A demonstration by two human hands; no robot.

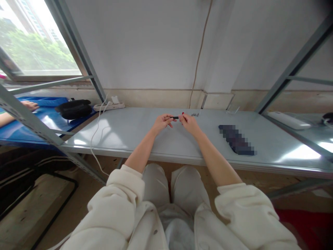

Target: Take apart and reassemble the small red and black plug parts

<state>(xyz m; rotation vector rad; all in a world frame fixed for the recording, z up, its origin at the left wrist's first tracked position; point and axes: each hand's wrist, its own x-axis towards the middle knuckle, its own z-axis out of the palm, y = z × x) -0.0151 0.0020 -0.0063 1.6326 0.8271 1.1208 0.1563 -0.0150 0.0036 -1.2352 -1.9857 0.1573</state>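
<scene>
A small black stick-shaped piece (176,117) lies level above the grey tabletop. My left hand (162,123) pinches it from the left between thumb and fingers. At the stick's right end is my right hand (189,122), its thumb and fingers pressed together; what they hold is too small to make out. A tiny red spot (182,113) shows at the right fingertips, its kind unclear. Just beyond that hand, several small grey metallic pieces (195,114) lie on the table.
A dark phone-shaped thing (236,139), partly pixelated, lies right on the grey table (179,151). A white power strip (109,106) with a hanging cable stands back left. Metal frame posts (78,45) flank the table. Left, another person's hand (30,105) rests near a black pouch (75,109).
</scene>
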